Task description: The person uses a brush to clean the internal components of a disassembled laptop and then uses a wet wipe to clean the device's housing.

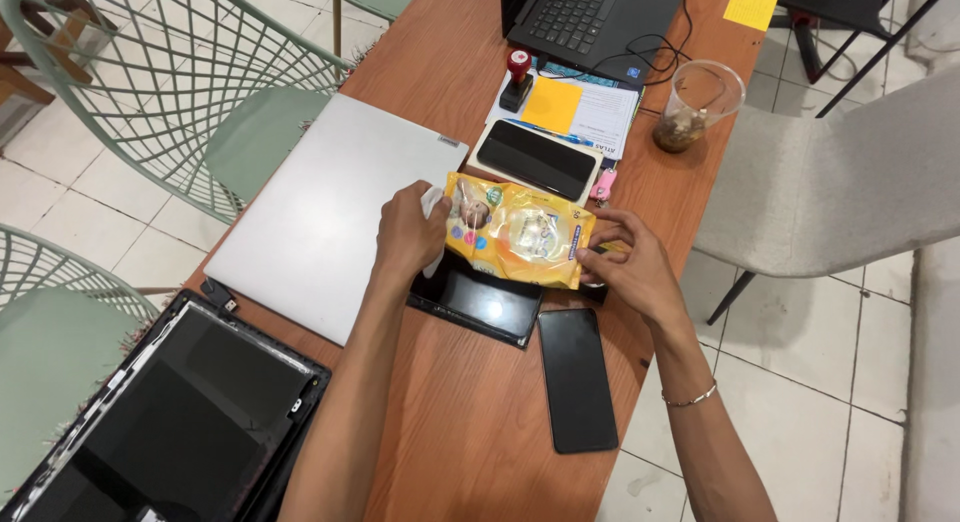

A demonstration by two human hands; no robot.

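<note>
Fingers [425, 204] of the left hand [408, 237] pinch a white wipe at the 9 o'clock end of the yellow wipes pack [518, 232], while the right hand [632, 267] clamps its 3 o'clock end, probably steadying it over the black tablet [480, 304], phone [577, 379] at 6.

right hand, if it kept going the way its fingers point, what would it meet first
The right hand points left, fingers already on the yellow wipes pack. That comes first; beyond it is the left hand, though depth is unclear.
</note>
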